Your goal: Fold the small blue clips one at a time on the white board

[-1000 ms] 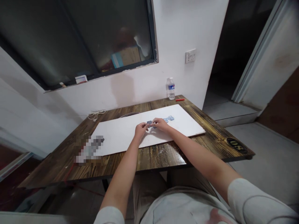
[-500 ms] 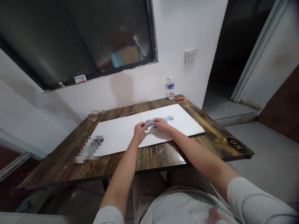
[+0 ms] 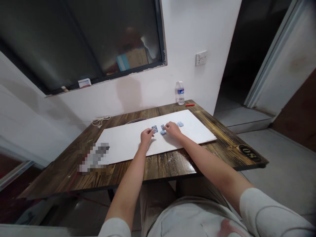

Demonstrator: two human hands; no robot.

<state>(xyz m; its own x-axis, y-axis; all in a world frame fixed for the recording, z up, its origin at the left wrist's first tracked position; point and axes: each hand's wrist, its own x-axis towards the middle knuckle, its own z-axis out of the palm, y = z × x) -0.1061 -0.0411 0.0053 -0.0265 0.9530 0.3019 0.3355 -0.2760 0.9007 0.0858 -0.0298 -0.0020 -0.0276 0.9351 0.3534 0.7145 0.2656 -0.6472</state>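
My left hand [image 3: 147, 135] pinches a small, flat blue-and-white patterned piece [image 3: 154, 129] between thumb and fingers, just over the white board [image 3: 130, 141]. To its right, the fingertips of my right hand [image 3: 173, 129] are closed on a second, smaller blue piece [image 3: 162, 126]. Just beneath that one, more blue-and-white pieces [image 3: 163, 132] lie on the board. Beyond my right hand rests another patterned group [image 3: 180, 124], partly hidden by the hand. What exactly the pieces are is too small to make out.
The board lies on a dark wooden table [image 3: 170, 164]. Along the back stand a water bottle [image 3: 181, 93] and a red pen-like stick [image 3: 190, 105]. A white cable [image 3: 101, 120] is coiled at the back left. A blurred patch [image 3: 95, 158] covers the board's left end.
My hands, together on one blue piece before, have drawn apart. The left keeps a piece and tilts it; the right has shifted right, with a smaller piece at its fingertips.
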